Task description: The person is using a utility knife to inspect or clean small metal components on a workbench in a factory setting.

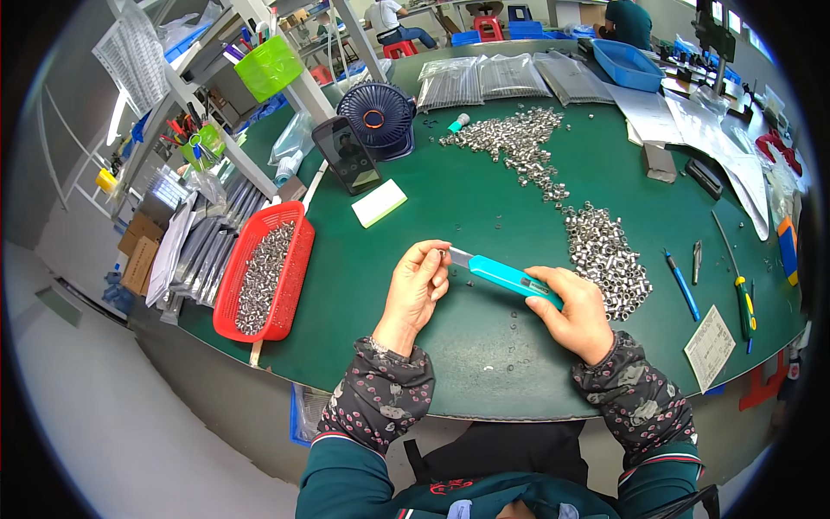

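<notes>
Head view, looking down on a green table (pixel 484 199). Right hand (pixel 577 313) wrapped shut around the handle of a turquoise utility knife (pixel 506 275), blade end pointing left and slightly up, held just above the tabletop near its front edge. Left hand (pixel 416 288) at the blade tip, thumb and fingers pinched together there on something too small to make out. Both forearms in dark floral sleeve covers over teal sleeves, coming in from the lower edge. Just right of the knife, a heap of small silvery metal sleeves (pixel 608 256), with a second, looser scatter of the same parts (pixel 519 143) farther back. Left of the hands, at the table's edge, a red plastic basket (pixel 290 290) filled with more metal parts. Behind the hands, a white pad with a green edge (pixel 379 203), a dark phone (pixel 347 155) propped upright, and a small dark blue desk fan (pixel 377 117) just beside it. Along the back, clear bags of parts (pixel 484 80) and a blue tray (pixel 628 65). On the right, well apart from the hands, a blue-handled tool (pixel 682 285), small pliers (pixel 696 261), a green-handled screwdriver (pixel 743 303) and a printed paper slip (pixel 711 346). At far left, shelving with a lime green bin (pixel 269 67).
</notes>
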The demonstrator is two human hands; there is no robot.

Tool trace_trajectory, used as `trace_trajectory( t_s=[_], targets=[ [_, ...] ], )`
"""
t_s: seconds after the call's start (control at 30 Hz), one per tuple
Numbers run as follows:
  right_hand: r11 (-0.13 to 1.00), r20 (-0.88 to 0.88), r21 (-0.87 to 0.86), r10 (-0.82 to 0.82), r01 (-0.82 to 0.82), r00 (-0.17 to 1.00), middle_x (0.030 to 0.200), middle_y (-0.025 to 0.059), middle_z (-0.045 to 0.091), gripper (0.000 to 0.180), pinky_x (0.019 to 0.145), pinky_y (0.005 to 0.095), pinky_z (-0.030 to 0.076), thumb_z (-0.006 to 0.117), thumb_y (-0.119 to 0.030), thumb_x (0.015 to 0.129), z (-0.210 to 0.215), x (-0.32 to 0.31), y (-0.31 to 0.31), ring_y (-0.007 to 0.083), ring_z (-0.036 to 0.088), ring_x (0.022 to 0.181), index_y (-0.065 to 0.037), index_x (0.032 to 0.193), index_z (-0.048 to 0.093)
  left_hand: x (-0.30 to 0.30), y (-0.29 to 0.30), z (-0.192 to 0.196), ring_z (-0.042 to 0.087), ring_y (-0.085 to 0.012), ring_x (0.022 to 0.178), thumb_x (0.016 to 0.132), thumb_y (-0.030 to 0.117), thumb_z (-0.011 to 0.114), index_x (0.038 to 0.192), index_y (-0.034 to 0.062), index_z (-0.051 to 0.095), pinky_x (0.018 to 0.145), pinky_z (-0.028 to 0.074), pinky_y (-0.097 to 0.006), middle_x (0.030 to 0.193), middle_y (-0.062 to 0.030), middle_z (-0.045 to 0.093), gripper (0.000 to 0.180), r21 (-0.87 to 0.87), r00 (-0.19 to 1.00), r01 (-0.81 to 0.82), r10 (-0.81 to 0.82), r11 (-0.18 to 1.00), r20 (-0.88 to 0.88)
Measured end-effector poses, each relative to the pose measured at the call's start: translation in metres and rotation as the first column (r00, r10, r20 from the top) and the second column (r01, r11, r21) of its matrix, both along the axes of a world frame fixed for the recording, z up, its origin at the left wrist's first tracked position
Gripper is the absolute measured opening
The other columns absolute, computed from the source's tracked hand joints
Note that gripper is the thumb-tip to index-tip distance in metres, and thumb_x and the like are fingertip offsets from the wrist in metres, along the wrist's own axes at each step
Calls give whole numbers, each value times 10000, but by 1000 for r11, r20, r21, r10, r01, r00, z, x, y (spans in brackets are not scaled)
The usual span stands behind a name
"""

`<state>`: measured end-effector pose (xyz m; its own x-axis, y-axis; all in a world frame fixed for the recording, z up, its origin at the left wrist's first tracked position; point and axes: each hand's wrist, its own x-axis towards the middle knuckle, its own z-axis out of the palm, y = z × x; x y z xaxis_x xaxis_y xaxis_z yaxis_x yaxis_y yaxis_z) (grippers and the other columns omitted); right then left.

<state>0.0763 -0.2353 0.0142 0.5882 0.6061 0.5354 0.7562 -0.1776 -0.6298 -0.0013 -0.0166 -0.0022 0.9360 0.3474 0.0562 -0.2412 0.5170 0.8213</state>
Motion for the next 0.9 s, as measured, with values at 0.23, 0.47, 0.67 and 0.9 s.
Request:
trace_trajectory(
  t_s=[0.23,0.47,0.67,0.9],
  targets=[
    [999,-13,-39,23,-24,1000,737,94,555,258,554,362,443,604,-201,726,-2,3,-5,285,556,649,-94,958,565,4,-2,-5,385,-48,537,843,125,531,936,17,548,406,296,-160,752,-7,475,143,171,999,-38,41,984,-15],
    [866,-25,471,-175,166,984,877,112,598,296,634,287,457,599,-137,753,9,34,-9,196,587,713,-27,1023,548,0,10,5,404,-96,533,852,119,478,859,42,491,385,304,-185,763,-48,476,79,-75,990,-141,139,987,-27],
    [605,-413,691,-119,396,903,755,5,526,274,589,185,398,573,-101,806,26,52,-30,53,480,669,31,1039,517,16,-35,24,322,-32,474,802,101,554,855,64,512,360,219,-158,602,34,380,76,184,944,113,-48,977,-326],
    [555,-414,727,-116,404,903,776,19,561,262,578,192,408,579,-107,804,26,51,-25,51,489,662,22,1026,527,60,-106,30,325,-33,553,702,75,637,863,44,588,494,289,-189,606,72,339,172,886,945,296,29,358,-327]
  ],
)
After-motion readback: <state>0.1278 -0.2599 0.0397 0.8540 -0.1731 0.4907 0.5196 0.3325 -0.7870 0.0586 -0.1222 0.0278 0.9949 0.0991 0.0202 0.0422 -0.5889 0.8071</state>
